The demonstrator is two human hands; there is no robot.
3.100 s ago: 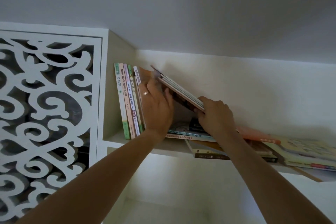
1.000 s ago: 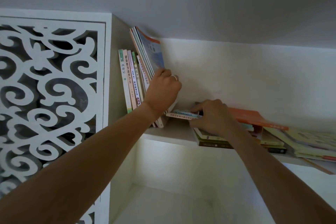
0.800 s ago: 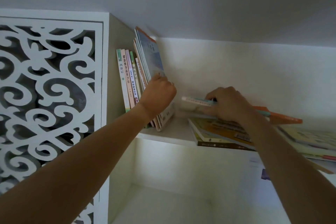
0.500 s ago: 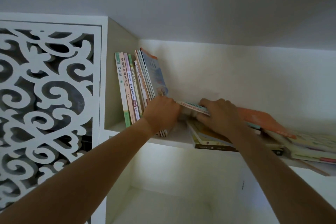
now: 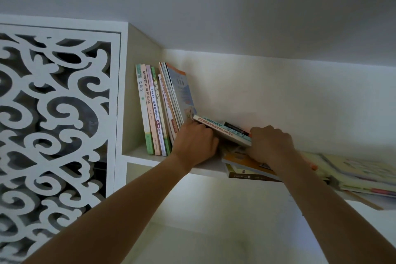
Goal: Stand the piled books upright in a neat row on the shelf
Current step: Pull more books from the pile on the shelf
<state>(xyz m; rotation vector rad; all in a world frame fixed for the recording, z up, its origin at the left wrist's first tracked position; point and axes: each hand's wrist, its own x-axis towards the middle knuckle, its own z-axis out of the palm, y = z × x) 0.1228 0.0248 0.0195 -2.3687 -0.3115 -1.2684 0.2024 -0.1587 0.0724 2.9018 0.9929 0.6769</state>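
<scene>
White walls and a grey ceiling frame the high shelf (image 5: 205,170), whose left end butts against a side panel beside a carved scrollwork screen (image 5: 53,118).

At the shelf's far left, a row (image 5: 158,109) of books stands on end, leaning slightly, spines outward; the rightmost ones are taller and thin, with a blue and orange cover facing right.

Just right of the row, the left hand (image 5: 196,142) has its fingers curled round the left end of a small bundle (image 5: 222,129) of books. The right hand (image 5: 271,144) grips the bundle's right end, its fingers bent over the top edge. The bundle is lifted and tilted, its left end higher and touching the last standing book, its spines facing the camera.

Under the right hand lies a flat pile (image 5: 246,167), an orange-yellow cover on top and a dark brown spine at the bottom, jutting past the shelf's near edge.

Further right, more books (image 5: 362,178) lie flat in a loose stack, pale covers uppermost, also overhanging the edge.
</scene>
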